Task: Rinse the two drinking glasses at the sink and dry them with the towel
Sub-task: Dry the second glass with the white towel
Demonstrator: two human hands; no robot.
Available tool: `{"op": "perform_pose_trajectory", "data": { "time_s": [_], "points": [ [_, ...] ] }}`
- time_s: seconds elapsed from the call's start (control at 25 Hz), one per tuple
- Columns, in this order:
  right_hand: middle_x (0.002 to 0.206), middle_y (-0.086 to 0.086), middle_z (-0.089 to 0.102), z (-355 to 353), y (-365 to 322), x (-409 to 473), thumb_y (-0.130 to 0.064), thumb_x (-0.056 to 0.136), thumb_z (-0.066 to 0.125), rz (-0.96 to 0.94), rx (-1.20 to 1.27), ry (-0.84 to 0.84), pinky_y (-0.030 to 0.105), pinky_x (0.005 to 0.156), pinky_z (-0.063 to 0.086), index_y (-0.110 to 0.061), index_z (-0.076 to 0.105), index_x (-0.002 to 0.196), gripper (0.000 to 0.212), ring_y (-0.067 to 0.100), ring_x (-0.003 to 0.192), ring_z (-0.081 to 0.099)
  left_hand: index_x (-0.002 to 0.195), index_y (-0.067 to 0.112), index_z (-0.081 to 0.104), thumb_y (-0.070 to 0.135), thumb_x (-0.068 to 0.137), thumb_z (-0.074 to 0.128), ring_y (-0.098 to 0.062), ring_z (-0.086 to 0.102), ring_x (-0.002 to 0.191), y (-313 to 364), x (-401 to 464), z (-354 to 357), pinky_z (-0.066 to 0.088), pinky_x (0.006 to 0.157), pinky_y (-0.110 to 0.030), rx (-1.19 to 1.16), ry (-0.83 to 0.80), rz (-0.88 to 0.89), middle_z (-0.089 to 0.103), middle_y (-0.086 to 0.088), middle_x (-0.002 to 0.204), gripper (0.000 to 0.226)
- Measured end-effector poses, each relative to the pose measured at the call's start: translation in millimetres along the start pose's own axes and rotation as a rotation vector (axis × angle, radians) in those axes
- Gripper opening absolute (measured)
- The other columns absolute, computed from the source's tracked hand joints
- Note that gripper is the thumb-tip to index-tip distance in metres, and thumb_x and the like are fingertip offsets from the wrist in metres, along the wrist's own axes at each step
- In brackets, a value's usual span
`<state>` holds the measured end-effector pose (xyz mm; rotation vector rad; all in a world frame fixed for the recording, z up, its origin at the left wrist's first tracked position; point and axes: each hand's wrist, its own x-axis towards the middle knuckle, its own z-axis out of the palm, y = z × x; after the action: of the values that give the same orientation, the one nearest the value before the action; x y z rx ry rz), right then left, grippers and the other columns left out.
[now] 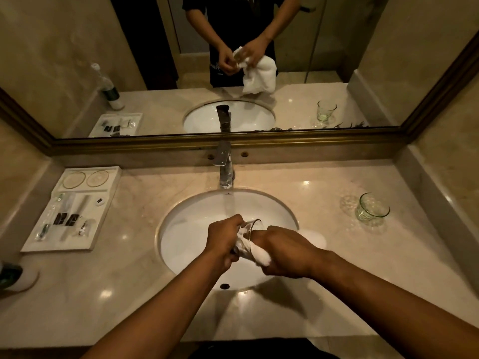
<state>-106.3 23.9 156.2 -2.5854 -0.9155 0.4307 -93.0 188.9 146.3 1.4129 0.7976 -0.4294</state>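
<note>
Over the white sink basin, my left hand grips a clear drinking glass, tilted with its mouth toward the right. My right hand holds a white towel bunched at the glass's mouth, part of it pushed inside. More towel shows behind my right wrist at the basin's right rim. A second clear glass stands upright on the counter at the right. Water runs from the chrome faucet into the basin.
A white amenity tray with small packets and two round coasters lies on the marble counter at the left. A dark bottle stands at the far left edge. A framed mirror backs the counter and reflects the scene.
</note>
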Motion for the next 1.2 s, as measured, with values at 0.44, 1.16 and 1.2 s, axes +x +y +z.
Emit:
{"op": "perform_pose_trajectory", "data": {
  "time_s": [0.44,1.16,1.2],
  "points": [
    [0.093,-0.012,0.068,9,14,-15,-0.023,0.068,0.078,0.129,0.426,0.046,0.027,0.071,0.047,-0.028,0.065,0.102,0.036,0.004,0.079,0.061,0.099,0.012,0.073,0.052,0.097,0.053,-0.023,0.067,0.067,11,3,-9,0.048,0.046,-0.025,0.311,-0.456,0.008,0.072,-0.009,0.089,0.045],
    [0.093,-0.006,0.064,-15,24,-43,-0.022,0.072,0.076,0.041,0.156,-0.257,0.030,0.065,0.046,-0.031,0.052,0.098,0.037,0.016,0.078,0.058,0.122,0.026,0.054,0.012,0.062,0.084,-0.013,0.064,0.086,-15,6,-4,0.056,0.074,-0.035,0.992,-0.777,0.663,0.065,0.007,0.101,0.068],
    [0.094,-0.005,0.063,-12,27,-41,-0.021,0.071,0.075,-0.023,0.056,-0.218,0.028,0.064,0.040,-0.031,0.053,0.100,0.038,0.017,0.078,0.056,0.118,0.024,0.057,0.007,0.063,0.085,-0.013,0.065,0.087,-12,10,-5,0.058,0.076,-0.042,0.947,-0.833,0.597,0.067,0.003,0.102,0.064]
  ]
}}
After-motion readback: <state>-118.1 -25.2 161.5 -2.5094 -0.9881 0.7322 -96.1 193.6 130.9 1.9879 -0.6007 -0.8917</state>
